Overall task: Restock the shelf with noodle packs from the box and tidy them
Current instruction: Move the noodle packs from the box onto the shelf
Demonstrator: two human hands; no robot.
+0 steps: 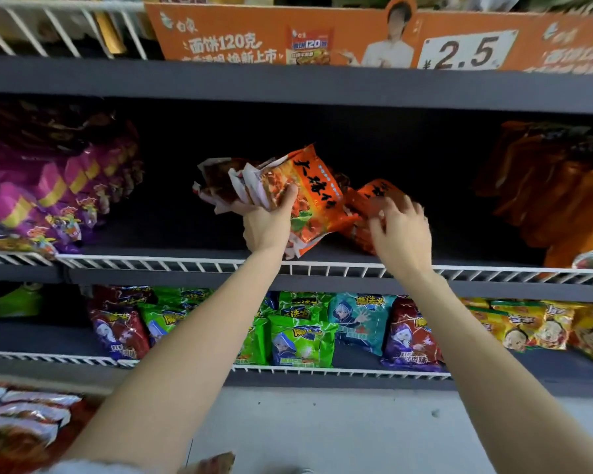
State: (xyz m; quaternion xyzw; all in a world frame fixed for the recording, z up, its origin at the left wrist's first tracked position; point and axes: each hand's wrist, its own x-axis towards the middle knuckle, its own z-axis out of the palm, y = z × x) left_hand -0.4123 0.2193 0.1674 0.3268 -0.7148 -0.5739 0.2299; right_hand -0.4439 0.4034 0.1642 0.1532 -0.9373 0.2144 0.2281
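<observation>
My left hand point(266, 224) grips a bunch of orange noodle packs point(302, 189) by their lower edge, holding them tilted over the middle shelf point(172, 234). Just to the right, a second orange pack point(374, 196) lies on the shelf, and my right hand point(403, 230) rests on it with fingers spread and slightly bent. The noodle box point(18, 422) shows at the bottom left, with several packs inside.
Purple packs point(59, 186) fill the shelf's left end and orange packs point(555, 196) its right end. A white wire rail point(322, 268) runs along the shelf front. The lower shelf holds green, red, teal and yellow packs point(302, 336). An orange price sign point(356, 39) hangs above.
</observation>
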